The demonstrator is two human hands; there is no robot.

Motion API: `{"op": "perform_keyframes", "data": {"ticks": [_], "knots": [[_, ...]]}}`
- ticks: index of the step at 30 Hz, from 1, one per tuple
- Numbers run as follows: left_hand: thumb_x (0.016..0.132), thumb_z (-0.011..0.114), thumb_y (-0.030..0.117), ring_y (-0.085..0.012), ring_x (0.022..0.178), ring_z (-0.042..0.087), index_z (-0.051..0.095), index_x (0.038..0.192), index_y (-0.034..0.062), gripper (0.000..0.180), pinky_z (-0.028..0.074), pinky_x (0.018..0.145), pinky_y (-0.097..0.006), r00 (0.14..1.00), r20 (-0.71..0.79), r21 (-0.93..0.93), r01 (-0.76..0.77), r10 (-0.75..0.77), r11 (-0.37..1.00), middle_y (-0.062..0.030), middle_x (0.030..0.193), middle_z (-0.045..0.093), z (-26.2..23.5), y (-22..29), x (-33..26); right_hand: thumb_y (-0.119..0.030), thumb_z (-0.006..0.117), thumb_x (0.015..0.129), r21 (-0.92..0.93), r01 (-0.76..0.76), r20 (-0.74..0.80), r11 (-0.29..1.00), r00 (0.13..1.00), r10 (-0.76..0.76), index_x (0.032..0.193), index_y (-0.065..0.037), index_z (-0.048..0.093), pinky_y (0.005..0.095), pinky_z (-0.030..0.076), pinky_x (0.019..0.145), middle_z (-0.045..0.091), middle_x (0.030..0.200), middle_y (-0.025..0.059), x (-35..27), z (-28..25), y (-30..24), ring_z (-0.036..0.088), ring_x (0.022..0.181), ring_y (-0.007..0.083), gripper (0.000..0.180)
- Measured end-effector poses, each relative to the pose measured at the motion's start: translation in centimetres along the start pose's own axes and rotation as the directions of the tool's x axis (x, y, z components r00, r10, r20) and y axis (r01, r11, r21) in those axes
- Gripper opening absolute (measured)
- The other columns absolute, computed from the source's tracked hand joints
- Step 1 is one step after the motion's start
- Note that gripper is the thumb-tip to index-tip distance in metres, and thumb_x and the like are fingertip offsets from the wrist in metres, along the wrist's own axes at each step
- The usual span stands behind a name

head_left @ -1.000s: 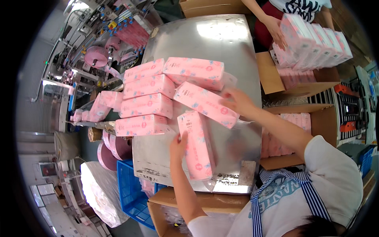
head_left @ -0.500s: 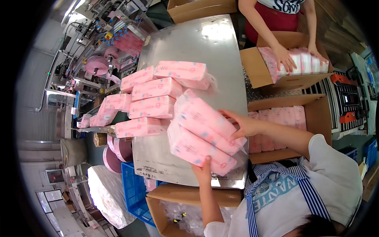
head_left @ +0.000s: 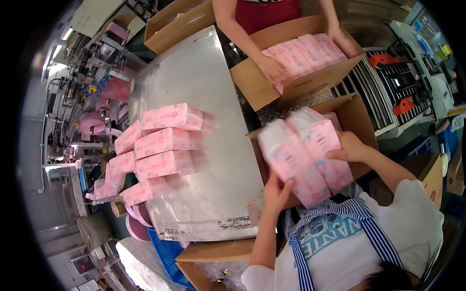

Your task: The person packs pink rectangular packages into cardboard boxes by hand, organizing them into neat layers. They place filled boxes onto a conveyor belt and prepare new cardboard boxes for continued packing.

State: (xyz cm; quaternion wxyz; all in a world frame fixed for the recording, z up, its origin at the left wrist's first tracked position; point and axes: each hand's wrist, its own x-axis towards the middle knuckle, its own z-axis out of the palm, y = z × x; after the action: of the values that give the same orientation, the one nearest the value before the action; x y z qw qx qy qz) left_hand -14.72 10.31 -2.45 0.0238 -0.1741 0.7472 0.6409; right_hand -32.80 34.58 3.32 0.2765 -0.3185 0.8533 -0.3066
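Both hands clamp two soft, pillowy pink packs [head_left: 306, 157] in glossy film between them, the left hand [head_left: 276, 194] pressed flat against the near end and the right hand [head_left: 350, 148] spread over the far side, holding them tilted above the open brown cardboard box [head_left: 361, 119] just right of the steel table [head_left: 204, 97]. On that smooth, shiny table, more oblong pink packs [head_left: 162, 145] lie in a loose row along its left part. Beyond the table's far right corner, another person's hands [head_left: 272, 68] rest on packs in a second cardboard box [head_left: 296, 89].
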Motion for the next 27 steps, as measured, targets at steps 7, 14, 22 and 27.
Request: {"op": "perform_keyframes", "data": {"ticks": [7,14,22,27], "knots": [[0.083,0.060,0.039,-0.0373,0.075,0.063,0.020,0.141,0.0008,0.080,0.051,0.065,-0.045,0.984,-0.040,0.850,0.124,-0.173,0.511,-0.0220,0.084,0.065,1.4,-2.9,4.6,-0.048,0.056,0.084,0.157,-0.316,0.122,0.936,0.946,0.299,0.120,0.000,0.051,0.0415,0.046,0.086,0.059,0.110,0.0243,4.7,11.0,5.5,0.059,0.101,0.0354,0.061],[0.085,0.060,0.032,-0.0338,0.084,0.065,0.050,0.123,0.0019,0.050,0.050,0.073,-0.046,0.930,0.114,0.845,0.095,-0.350,0.526,-0.0171,0.089,0.067,-2.1,-5.5,5.4,-0.040,0.056,0.084,-0.330,0.096,0.691,0.939,0.702,0.171,0.107,-0.003,0.061,0.0429,0.048,0.077,0.065,0.091,0.0190,13.8,14.2,4.3,0.062,0.084,0.0336,0.044],[0.087,0.061,0.030,-0.0257,0.111,0.051,0.039,0.134,0.0038,0.057,0.045,0.085,-0.033,0.496,-0.868,0.133,0.242,-0.004,0.961,-0.0123,0.132,0.044,-22.6,-7.2,5.2,-0.033,0.055,0.083,-0.154,0.531,-0.387,0.834,0.744,-0.545,0.102,-0.009,0.062,0.0415,0.046,0.080,0.063,0.103,0.0114,35.0,9.9,-18.9,0.059,0.091,0.0320,0.031],[0.087,0.060,0.027,-0.0232,0.116,0.047,0.026,0.140,0.0009,0.068,0.041,0.093,-0.035,0.652,-0.703,-0.427,-0.068,-0.284,0.902,-0.0144,0.133,0.042,-26.9,-3.6,8.7,-0.049,0.051,0.088,-0.046,0.318,-0.200,0.947,0.926,-0.320,0.117,-0.002,0.056,0.0373,0.045,0.088,0.059,0.117,0.0168,44.7,13.3,-19.8,0.058,0.103,0.0292,0.056]]}}
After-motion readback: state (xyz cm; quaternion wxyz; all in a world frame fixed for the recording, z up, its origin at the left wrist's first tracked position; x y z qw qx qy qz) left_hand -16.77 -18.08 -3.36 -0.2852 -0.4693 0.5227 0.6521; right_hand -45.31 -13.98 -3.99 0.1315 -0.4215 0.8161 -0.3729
